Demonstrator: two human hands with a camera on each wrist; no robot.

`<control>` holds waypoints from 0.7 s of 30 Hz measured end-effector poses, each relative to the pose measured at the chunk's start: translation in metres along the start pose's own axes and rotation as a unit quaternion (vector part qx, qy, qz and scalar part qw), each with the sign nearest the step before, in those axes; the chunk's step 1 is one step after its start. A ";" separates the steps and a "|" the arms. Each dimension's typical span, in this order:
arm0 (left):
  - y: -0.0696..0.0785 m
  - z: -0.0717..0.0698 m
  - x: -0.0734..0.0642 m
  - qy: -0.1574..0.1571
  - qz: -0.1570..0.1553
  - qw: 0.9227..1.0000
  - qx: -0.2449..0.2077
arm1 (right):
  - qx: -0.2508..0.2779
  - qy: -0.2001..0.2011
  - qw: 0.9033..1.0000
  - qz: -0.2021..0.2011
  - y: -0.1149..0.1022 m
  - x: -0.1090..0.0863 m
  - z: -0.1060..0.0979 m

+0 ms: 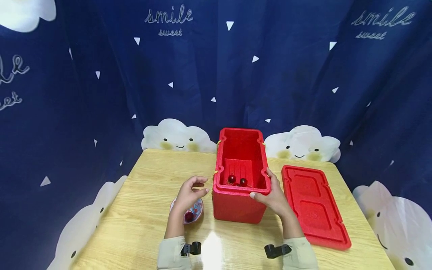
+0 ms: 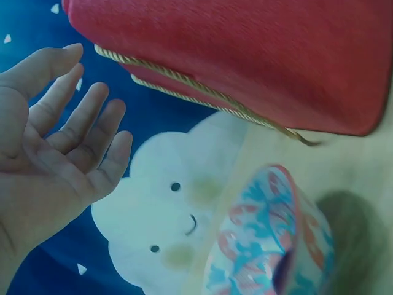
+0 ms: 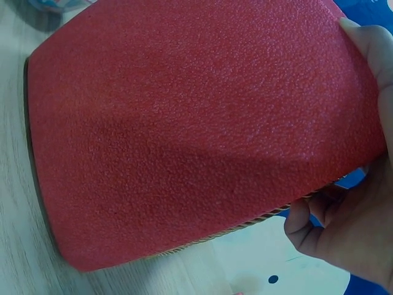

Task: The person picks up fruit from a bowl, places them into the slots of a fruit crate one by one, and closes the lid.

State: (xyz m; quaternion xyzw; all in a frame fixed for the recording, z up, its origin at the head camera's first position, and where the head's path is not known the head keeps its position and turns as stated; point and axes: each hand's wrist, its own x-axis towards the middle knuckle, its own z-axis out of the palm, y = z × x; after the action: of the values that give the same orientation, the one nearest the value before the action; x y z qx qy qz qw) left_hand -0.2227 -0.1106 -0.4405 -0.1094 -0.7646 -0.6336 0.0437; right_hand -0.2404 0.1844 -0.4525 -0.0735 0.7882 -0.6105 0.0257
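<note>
A red foam box (image 1: pixel 237 206) stands without its lid on the table. Inside, on its floor near the front, lie several dark red cherries (image 1: pixel 231 178). My right hand (image 1: pixel 275 195) grips the box's near right corner, thumb over the front rim and fingers along the right side; in the right wrist view the fingers (image 3: pixel 305 224) curl by the cord. To the left of the box, my left hand (image 1: pixel 191 193) hovers empty with loosely bent fingers, apart from it. Partly beneath that hand sits a patterned bowl (image 2: pixel 252 239) with a dark red round thing (image 1: pixel 189 216) in it.
The red lid (image 1: pixel 315 206) lies flat on the wooden table (image 1: pixel 135 225), right of the box. Twisted gold cord (image 2: pixel 184 77) runs along the box's side. A dark blue curtain (image 1: pixel 189 67) with white clouds hangs behind and around the table.
</note>
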 end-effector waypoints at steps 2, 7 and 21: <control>-0.004 -0.001 -0.003 -0.001 -0.011 1.000 0.003 | 0.007 -0.003 1.000 0.002 -0.008 -0.003 -0.001; -0.027 -0.006 -0.009 0.010 -0.037 0.999 0.019 | 0.002 -0.004 1.000 0.002 -0.020 -0.009 0.001; -0.088 -0.019 -0.027 0.022 -0.102 0.994 0.033 | -0.003 0.005 1.000 -0.006 0.014 0.004 -0.001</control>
State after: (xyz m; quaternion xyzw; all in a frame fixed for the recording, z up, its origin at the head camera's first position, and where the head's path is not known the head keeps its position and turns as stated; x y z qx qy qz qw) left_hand -0.2173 -0.1476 -0.5273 -0.0148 -0.7913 -0.6112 -0.0006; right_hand -0.2459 0.1880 -0.4653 -0.0754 0.7897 -0.6086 0.0182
